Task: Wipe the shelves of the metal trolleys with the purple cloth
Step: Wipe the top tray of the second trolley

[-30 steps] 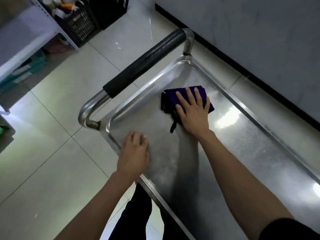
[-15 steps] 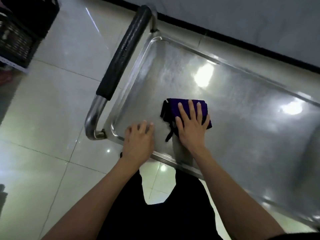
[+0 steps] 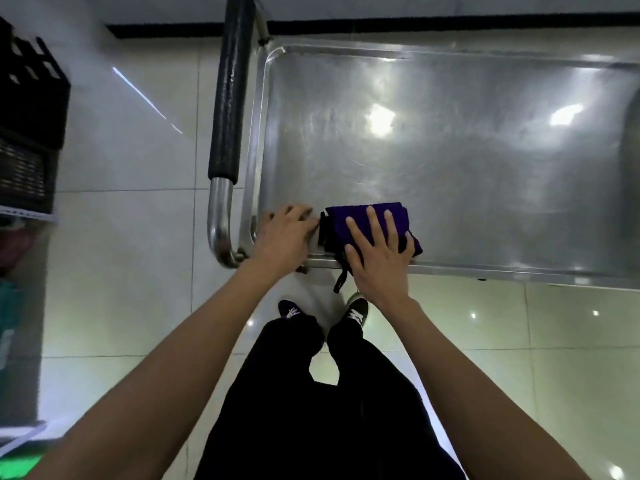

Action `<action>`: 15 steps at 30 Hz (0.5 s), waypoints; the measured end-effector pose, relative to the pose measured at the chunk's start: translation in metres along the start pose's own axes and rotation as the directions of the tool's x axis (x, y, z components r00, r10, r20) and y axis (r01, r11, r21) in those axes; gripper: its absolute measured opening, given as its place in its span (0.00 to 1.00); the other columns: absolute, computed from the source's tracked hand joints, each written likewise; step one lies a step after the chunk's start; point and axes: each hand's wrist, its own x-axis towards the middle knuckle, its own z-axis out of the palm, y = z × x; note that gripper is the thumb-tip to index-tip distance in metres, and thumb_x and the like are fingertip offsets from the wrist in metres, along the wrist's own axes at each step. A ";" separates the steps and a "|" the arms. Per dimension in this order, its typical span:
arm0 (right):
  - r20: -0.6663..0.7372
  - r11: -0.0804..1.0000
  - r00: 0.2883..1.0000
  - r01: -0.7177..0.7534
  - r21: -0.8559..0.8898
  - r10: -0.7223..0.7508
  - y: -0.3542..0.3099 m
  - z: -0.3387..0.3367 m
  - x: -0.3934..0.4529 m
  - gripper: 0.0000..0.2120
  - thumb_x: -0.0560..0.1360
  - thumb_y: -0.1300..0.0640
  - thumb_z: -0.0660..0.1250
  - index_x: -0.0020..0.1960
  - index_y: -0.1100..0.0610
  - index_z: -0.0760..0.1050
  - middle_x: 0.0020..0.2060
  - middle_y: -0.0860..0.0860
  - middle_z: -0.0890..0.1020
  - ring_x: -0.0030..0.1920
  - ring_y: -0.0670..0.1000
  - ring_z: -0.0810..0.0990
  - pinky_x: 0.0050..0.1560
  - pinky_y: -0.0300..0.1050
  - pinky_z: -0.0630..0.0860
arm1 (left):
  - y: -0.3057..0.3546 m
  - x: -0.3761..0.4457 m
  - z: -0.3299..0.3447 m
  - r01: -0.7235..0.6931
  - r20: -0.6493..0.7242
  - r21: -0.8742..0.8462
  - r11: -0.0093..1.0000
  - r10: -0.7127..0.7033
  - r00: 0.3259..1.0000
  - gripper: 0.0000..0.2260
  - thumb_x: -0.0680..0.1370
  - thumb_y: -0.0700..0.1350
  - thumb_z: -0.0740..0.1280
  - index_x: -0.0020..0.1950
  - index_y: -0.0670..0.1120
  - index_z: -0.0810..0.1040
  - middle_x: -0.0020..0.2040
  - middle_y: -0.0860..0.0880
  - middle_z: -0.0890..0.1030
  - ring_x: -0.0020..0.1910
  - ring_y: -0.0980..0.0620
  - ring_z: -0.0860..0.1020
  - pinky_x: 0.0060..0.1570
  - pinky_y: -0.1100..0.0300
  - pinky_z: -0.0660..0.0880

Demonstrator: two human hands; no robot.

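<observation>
The top shelf of a metal trolley fills the upper right of the head view. A folded purple cloth with a black edge lies at the shelf's near left corner. My right hand presses flat on the cloth, fingers spread, and a black strap of the cloth hangs over the near rim. My left hand rests on the shelf's near left corner, just left of the cloth, fingers curled over the rim.
The trolley's handle, padded in black, runs along the shelf's left end. A black crate sits on a rack at the far left. A wall with a black skirting stands behind the trolley. My legs and shoes are on the tiled floor below.
My right hand has dragged the cloth from the shelf's far part back to the near left corner. My left hand stayed on the near rim. The view has swung over the trolley.
</observation>
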 end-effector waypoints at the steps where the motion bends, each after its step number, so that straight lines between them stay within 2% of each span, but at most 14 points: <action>1: 0.003 1.000 1.000 0.004 -0.004 -0.004 -0.001 -0.001 -0.002 0.26 0.83 0.39 0.48 0.80 0.40 0.56 0.81 0.50 0.55 0.81 0.56 0.49 0.73 0.67 0.52 | -0.004 0.003 -0.004 -0.005 -0.005 0.008 1.000 0.005 1.000 0.19 0.80 0.48 0.64 0.72 0.57 0.73 0.77 0.48 0.64 0.75 0.42 0.59 0.70 0.39 0.61; 4: -0.005 1.000 1.000 0.001 0.015 -0.001 -0.005 -0.003 -0.010 0.25 0.82 0.39 0.50 0.78 0.41 0.61 0.80 0.49 0.60 0.80 0.55 0.53 0.71 0.65 0.56 | -0.009 0.008 -0.011 0.026 0.024 -0.002 1.000 -0.026 0.999 0.16 0.82 0.54 0.63 0.69 0.63 0.74 0.78 0.45 0.58 0.75 0.38 0.56 0.71 0.35 0.61; 7: -0.020 0.999 1.000 0.024 0.047 -0.023 -0.016 -0.004 -0.022 0.23 0.81 0.39 0.54 0.76 0.40 0.66 0.77 0.47 0.65 0.78 0.55 0.59 0.68 0.63 0.62 | -0.007 0.007 -0.015 0.020 0.073 0.013 1.000 -0.021 0.997 0.18 0.82 0.51 0.64 0.71 0.64 0.72 0.80 0.46 0.55 0.76 0.40 0.54 0.71 0.33 0.60; 9: -0.022 0.999 0.999 0.042 0.024 -0.042 -0.030 0.000 -0.037 0.23 0.81 0.39 0.55 0.75 0.40 0.67 0.77 0.47 0.66 0.78 0.55 0.60 0.67 0.63 0.62 | -0.009 0.009 -0.017 -0.001 0.096 0.043 0.999 -0.003 0.995 0.20 0.81 0.50 0.66 0.73 0.63 0.70 0.80 0.46 0.54 0.77 0.40 0.53 0.71 0.34 0.60; 13: -0.026 0.996 0.998 -0.059 0.059 0.060 -0.051 0.004 -0.043 0.22 0.82 0.41 0.56 0.75 0.40 0.68 0.78 0.47 0.65 0.78 0.54 0.58 0.71 0.64 0.58 | -0.016 0.011 -0.025 -0.016 0.089 0.027 1.000 0.013 0.996 0.23 0.80 0.45 0.66 0.75 0.55 0.69 0.79 0.46 0.57 0.75 0.40 0.57 0.69 0.33 0.64; 15: -0.007 0.994 0.995 -0.099 0.038 0.099 -0.055 0.005 -0.043 0.22 0.84 0.42 0.54 0.77 0.40 0.65 0.79 0.47 0.62 0.80 0.53 0.55 0.73 0.65 0.55 | -0.017 0.012 -0.028 -0.035 0.079 0.035 0.999 0.032 0.996 0.23 0.79 0.42 0.67 0.75 0.51 0.68 0.77 0.46 0.60 0.74 0.39 0.59 0.66 0.32 0.67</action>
